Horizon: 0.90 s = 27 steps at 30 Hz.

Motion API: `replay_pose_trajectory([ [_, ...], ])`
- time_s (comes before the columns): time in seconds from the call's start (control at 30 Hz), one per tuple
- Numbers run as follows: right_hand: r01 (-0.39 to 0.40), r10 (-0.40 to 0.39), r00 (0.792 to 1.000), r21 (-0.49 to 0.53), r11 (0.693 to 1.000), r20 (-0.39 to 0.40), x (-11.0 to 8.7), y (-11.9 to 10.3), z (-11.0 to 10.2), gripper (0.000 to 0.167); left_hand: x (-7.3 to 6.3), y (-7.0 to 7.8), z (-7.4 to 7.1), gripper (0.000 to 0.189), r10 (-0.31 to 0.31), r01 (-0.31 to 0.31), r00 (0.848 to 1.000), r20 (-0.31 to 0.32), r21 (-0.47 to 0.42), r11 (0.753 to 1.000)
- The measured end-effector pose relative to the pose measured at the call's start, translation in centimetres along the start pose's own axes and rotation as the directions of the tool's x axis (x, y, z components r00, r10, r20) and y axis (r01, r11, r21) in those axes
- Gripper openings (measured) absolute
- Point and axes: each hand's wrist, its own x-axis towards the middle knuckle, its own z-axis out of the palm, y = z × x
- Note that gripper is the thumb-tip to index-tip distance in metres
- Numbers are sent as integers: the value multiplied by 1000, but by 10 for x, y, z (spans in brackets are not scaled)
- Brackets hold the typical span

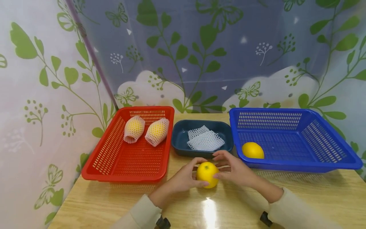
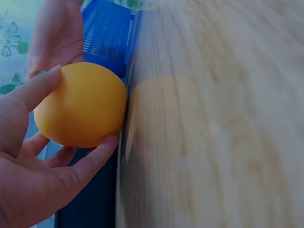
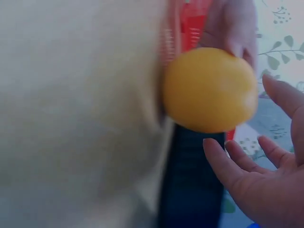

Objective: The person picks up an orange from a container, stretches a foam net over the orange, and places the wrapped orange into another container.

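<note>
altogether 4 yel fruits point(image 1: 207, 175) point(image 1: 253, 150) point(image 1: 135, 128) point(image 1: 157, 130), 2 netted, 1 btwn 2 hands point(image 1: 186, 178) point(image 1: 238, 170)

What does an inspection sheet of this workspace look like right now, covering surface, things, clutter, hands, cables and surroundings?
Surface: pale wood-grain table, with a glare spot near the front.
Job's things: yellow fruit between the hands; another bare fruit in the blue basket; two net-wrapped fruits in the red basket.
Clutter: loose white foam nets in the dark tray.
Hands: left hand holds the yellow fruit; right hand is beside it, fingers apart from it in the right wrist view.
Cables: nothing seen.
Surroundings: leaf-and-butterfly patterned backdrop behind the table.
</note>
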Motion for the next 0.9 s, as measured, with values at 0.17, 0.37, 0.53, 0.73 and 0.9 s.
replay_pose_trajectory([
  [0.17, 13, -19, 998, -106, 994, -56, 11, -20, -15, 47, 0, 0, 0, 69, 9, -10, 1000, 21, 57, 998],
  [0.37, 38, -74, 988, -259, 965, -132, 33, -45, -30, 39, 1, -2, -2, 72, 2, -8, 998, 60, 92, 996],
  [0.53, 20, -78, 987, -374, 927, -141, 54, -55, -38, 38, 2, -3, -3, 72, 10, -15, 998, 65, 81, 997],
  [0.73, -43, -2, 996, -505, 862, -89, 75, -56, -45, 42, 3, -4, -2, 72, 12, -17, 996, 84, 65, 998],
  [0.9, -118, 142, 990, -588, 800, -5, 96, -62, -48, 46, 3, -4, -3, 71, 2, -9, 996, 92, 84, 996],
])
